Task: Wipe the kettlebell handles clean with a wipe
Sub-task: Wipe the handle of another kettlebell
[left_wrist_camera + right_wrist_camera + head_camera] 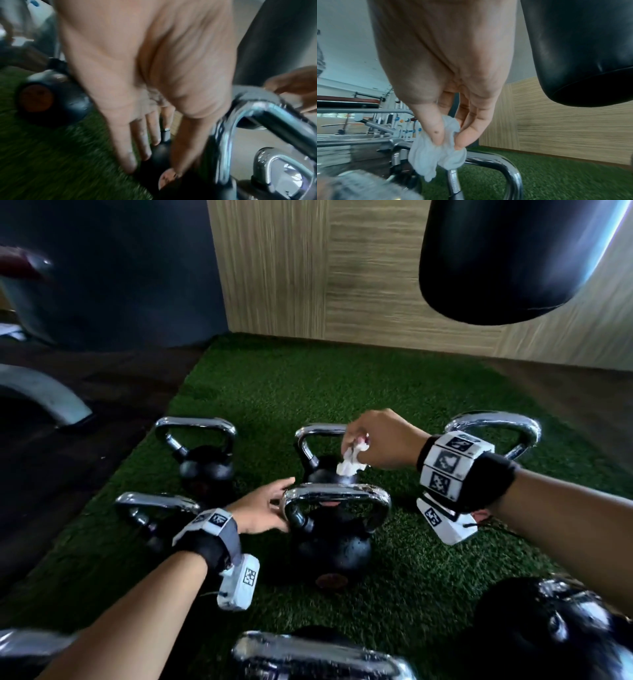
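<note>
Several black kettlebells with chrome handles stand on green turf [428, 559]. My right hand [363, 443] pinches a crumpled white wipe [350, 462] between thumb and fingers, just above the chrome handle [320, 430] of the middle back kettlebell; in the right wrist view the wipe [435, 152] hangs against that handle [491, 161]. My left hand [270, 505] is open, fingers straight, beside the left end of the nearer kettlebell's handle [337, 494]. In the left wrist view the fingers [137, 142] point down next to that handle [243, 112].
More kettlebells stand at back left [200, 450], left [154, 508], back right [493, 426] and along the near edge [322, 655]. A black punching bag [507, 258] hangs at upper right before a wood-panel wall [342, 275]. Gym machine frames [44, 392] are at left.
</note>
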A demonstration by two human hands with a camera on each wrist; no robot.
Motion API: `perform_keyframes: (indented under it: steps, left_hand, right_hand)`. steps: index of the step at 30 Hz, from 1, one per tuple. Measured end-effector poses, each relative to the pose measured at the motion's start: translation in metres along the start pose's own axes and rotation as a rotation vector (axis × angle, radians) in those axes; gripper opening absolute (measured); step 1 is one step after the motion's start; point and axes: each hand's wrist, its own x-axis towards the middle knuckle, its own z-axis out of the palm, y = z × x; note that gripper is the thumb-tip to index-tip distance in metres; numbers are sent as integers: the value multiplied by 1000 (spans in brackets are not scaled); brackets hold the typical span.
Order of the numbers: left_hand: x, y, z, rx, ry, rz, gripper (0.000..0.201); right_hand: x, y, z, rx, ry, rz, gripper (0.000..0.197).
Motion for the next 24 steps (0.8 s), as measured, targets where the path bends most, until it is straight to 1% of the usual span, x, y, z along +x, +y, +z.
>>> perform_keyframes:
  steps: [1,3,5,7,9,11,14,15,18,19,20,22,24]
  left_hand:
    - [-3,-8,6,-13,-11,5,98]
    - [-8,-20,18,27,-42,15,84]
    - [-13,-29,28,40,-35,-1,80]
    - [-17,-30,36,15,-4,-6,79]
    - [-17,-28,42,27,-7,-36,83]
    - [-16,-25,47,52,-12,-69,89]
    - [-12,-24,56,33,1,-89,97]
    - [-11,-25,59,23,16,-98,93]
    - [-8,-27,63,-2,40,-113,55]
    - [-8,-27,63,-4,41,-110,46]
    - [-8,-27,63,-9,41,-107,43]
    - [-8,-27,63,-28,43,-102,47]
    - [-7,-28,65,-47,57,-101,59]
  right_hand:
    - [-7,-8,1,-5,-12,-17,28]
    - [-18,-21,5,-28,-33,-49,34]
    - [-25,-31,13,-63,-70,-74,36]
    - [-30,-36,19,-82,-114,-82,28]
    - [-32,-35,23,-98,-132,-92,22]
    - [-32,-30,26,-85,-94,-116,21]
    - [-34,-27,31,-50,-25,-133,20]
    - [-35,-26,32,-47,-8,-127,19]
    - [-38,-23,31,-54,6,-61,17]
    - [-39,-23,30,-73,6,-40,18]
    - [-39,-24,29,-92,8,-20,18]
    - [-38,-26,30,-108,23,-5,19]
    - [-36,-30,31,-106,33,-4,21]
